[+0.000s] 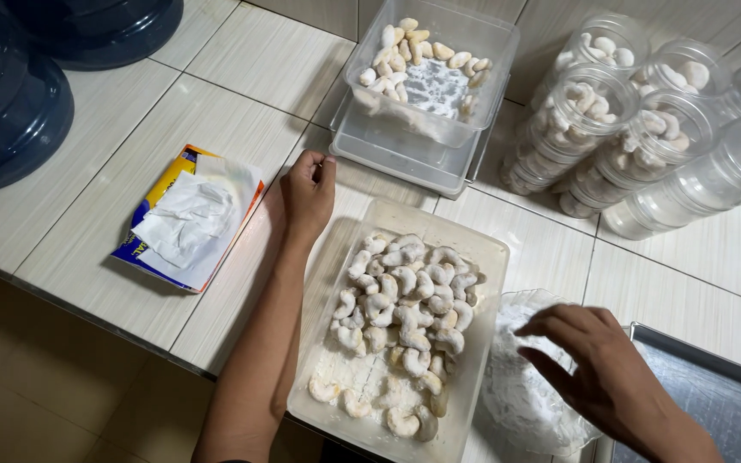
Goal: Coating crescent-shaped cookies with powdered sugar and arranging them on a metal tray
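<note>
Home kitchen; tiled counter (242,94), cookie jars (636,129)

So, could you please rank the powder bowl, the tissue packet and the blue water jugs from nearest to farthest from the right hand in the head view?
From the right hand:
1. Powder bowl, directly under it.
2. Tissue packet, left, past the cookie tray.
3. Blue water jugs, far upper left.

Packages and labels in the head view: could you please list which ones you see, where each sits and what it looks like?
Flat packet: on the tiled counter left of the left hand, rectangular, yellow, orange and blue, with white tissue lying on it.
Clear plastic bag: under the right hand, crumpled, holding white powder.
No signs or screens are visible.
</note>
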